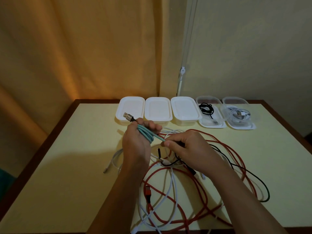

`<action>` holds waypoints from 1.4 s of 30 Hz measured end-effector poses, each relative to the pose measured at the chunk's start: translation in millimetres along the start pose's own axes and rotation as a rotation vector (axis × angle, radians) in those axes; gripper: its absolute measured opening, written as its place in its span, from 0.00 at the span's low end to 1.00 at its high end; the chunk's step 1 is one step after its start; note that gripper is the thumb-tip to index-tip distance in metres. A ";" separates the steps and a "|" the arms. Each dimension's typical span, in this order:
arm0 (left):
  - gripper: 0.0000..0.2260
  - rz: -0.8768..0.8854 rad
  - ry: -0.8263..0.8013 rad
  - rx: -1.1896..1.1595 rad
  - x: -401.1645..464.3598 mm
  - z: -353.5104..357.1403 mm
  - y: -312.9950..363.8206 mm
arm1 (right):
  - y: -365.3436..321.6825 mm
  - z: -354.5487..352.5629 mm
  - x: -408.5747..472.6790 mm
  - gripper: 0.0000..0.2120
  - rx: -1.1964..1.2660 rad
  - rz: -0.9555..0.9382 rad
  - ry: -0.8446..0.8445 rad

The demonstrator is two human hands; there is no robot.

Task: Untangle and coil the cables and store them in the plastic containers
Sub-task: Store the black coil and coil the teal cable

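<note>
Yellow curtains hung behind a pale bench (pixel 81 149). The left hand (pixel 136 141) gripped a coiled teal cable (pixel 146 134), while the right hand (pixel 184 146) pinched its free end. Five plastic containers (pixel 157 108) lined the far edge. Red cable (pixel 168 215) lay tangled nearby; the coil would likely spring loose if the left hand's grip slackened.

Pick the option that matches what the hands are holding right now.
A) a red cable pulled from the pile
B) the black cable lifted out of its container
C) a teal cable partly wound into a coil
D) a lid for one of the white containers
C: the left hand grips a bundle of teal cable loops with the plug sticking out above it, while the right hand pinches the loose end of that same cable.
</note>
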State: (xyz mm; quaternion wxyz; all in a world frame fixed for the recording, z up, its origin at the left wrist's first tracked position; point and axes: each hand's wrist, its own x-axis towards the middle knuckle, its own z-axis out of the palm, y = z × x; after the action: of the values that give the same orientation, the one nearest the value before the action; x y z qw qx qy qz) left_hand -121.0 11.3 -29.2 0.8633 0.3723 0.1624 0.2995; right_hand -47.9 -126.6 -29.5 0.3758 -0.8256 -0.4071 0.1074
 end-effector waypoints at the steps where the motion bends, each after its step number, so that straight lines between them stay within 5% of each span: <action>1: 0.13 -0.008 -0.020 -0.072 0.2 0.2 2.3 | 0.8 0.7 0.7 0.08 -0.004 0.013 -0.018; 8: 0.13 -0.155 -0.198 -0.198 -3.2 -8.7 19.9 | 7.2 -0.5 2.0 0.12 0.003 0.131 -0.028; 13: 0.11 -0.535 -0.762 -0.260 -3.3 -19.4 26.5 | 10.3 -12.5 1.4 0.18 0.044 0.206 0.129; 18: 0.12 -0.806 -0.969 -0.191 -1.8 -20.4 23.4 | 4.4 -15.5 -1.8 0.12 0.059 0.114 0.138; 25: 0.15 -0.854 -0.885 0.278 -2.5 -22.0 12.4 | 7.3 -19.6 -4.4 0.06 0.018 0.101 0.140; 34: 0.20 -0.850 -0.797 0.484 -4.7 -19.6 9.7 | 4.6 -23.8 -2.4 0.07 0.089 0.078 0.081; 42: 0.24 -0.874 -0.564 0.661 -6.5 -13.1 4.9 | -3.7 -24.1 -3.3 0.03 0.090 0.123 0.087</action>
State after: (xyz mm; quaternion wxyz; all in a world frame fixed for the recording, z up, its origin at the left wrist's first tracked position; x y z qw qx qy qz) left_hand -134.6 16.9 -34.0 0.7547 0.5843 0.1494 -0.2583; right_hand -40.6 -140.5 -10.5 0.4226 -0.8351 -0.3336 0.1124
